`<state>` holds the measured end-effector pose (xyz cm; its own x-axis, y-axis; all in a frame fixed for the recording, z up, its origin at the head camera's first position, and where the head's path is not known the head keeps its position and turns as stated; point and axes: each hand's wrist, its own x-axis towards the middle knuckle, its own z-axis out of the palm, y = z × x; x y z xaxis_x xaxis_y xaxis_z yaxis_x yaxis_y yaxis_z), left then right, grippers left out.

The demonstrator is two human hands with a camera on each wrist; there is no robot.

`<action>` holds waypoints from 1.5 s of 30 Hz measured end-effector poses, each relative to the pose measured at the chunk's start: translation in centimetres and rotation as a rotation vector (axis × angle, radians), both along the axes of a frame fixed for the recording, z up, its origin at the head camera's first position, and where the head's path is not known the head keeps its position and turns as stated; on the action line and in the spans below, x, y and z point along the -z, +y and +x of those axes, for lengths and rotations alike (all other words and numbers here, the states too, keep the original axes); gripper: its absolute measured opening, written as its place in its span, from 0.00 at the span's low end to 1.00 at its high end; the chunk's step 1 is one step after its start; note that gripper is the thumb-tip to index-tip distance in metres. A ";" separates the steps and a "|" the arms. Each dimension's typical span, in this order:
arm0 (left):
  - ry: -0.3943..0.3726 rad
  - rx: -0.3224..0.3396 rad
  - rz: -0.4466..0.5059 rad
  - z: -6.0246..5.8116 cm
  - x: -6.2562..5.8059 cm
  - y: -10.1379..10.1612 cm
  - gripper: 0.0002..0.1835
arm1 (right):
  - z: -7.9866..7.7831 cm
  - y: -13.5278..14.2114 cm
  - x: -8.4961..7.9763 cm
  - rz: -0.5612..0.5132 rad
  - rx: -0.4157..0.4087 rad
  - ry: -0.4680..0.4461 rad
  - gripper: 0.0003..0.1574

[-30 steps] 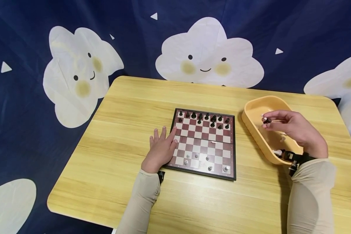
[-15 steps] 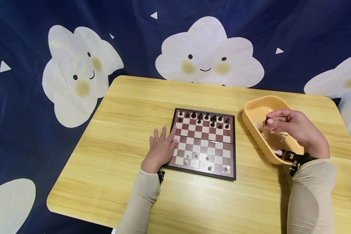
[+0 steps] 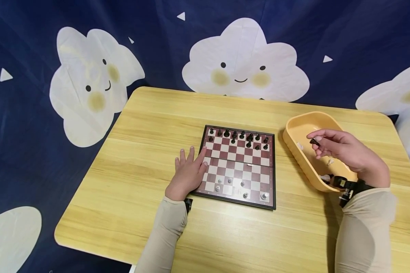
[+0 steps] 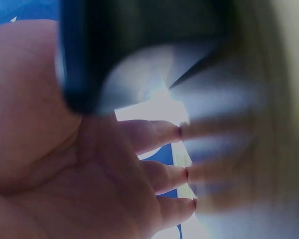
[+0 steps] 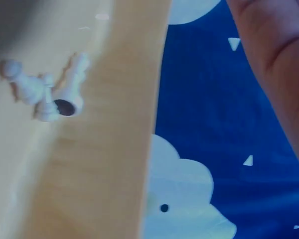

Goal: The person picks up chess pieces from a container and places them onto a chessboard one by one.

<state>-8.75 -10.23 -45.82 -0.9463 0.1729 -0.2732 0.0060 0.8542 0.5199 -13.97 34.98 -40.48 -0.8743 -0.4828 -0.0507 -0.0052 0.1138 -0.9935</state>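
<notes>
In the head view my right hand [image 3: 348,149] is over the orange-yellow tray [image 3: 295,161], pinching a small black chess piece [image 3: 315,141] between thumb and fingers. With fingers spread, my left hand [image 3: 187,177] rests at the left edge of the chessboard [image 3: 237,153]. Black chess pieces [image 3: 226,133] fill the board's far row, with several more in the row before it. A few white chess pieces [image 3: 264,196] stand on the near half. Loose white chess pieces [image 5: 27,87] lie inside the tray in the right wrist view.
The board and tray lie on a light wooden table [image 3: 130,159]. Behind the table hangs a dark blue cloth [image 3: 160,45] printed with white clouds. The tray stands right of the board, with a strip of tabletop between them.
The right hand has stayed over the tray while its fingers turn the black chess piece. A white piece at its fingertips a second ago no longer shows there. The left hand keeps its place.
</notes>
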 end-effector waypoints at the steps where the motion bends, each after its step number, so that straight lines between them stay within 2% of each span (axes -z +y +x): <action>1: 0.000 0.000 0.000 0.0 0.0 0.0 0.30 | 0.0 -0.1 -0.1 -0.011 -0.002 -0.010 0.18; 5: 0.012 0.005 -0.001 0.0 0.0 0.0 0.30 | 0.5 -1.1 -1.1 -0.009 0.093 0.010 0.16; 10: 0.016 0.011 -0.009 -0.1 0.1 0.0 0.30 | 1.1 -3.6 -2.7 -0.050 0.258 0.157 0.08; 13: 0.012 0.012 -0.012 -0.1 0.1 0.0 0.30 | 1.4 -5.4 -3.7 0.019 0.326 0.269 0.07; 16: 0.015 0.012 -0.012 -0.1 0.0 0.0 0.30 | 1.5 -7.3 -4.3 0.159 0.365 0.364 0.08; 22: 0.014 0.008 -0.008 -0.1 0.0 -0.1 0.30 | 1.3 -10.9 -3.9 0.323 0.347 0.491 0.13; 26: 0.011 0.008 -0.009 -0.2 0.0 -0.1 0.30 | 1.0 -13.0 -3.1 0.426 0.330 0.514 0.12; 29: 0.010 0.008 -0.010 -0.1 0.1 -0.1 0.30 | 0.8 -14.3 -2.4 0.446 0.321 0.510 0.10; 36: 0.006 0.006 -0.002 -0.1 0.0 0.0 0.30 | 0.1 -16.3 -0.6 0.484 0.316 0.606 0.07; 45: 0.009 0.004 -0.009 -0.1 0.0 0.0 0.30 | -0.5 -17.3 0.5 0.634 0.247 0.715 0.06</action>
